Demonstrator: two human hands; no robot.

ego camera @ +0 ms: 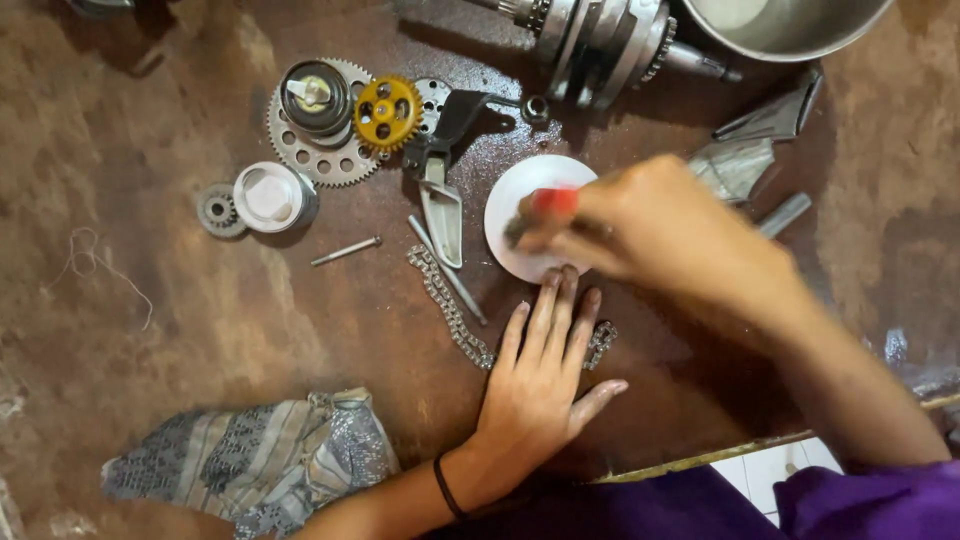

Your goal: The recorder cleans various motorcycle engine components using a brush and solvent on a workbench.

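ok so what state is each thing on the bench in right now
left hand: flat, fingers spread on the chain
right hand: closed on red-handled brush
red-handled brush: on the white disc
white disc: flat
chain: slack, loose
yellow gear: flat, on large sprocket
rag: crumpled

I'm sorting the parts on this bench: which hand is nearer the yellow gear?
Right. The right hand works over the white dish, just right of the yellow gear; the left hand lies flat on the chain, lower down.
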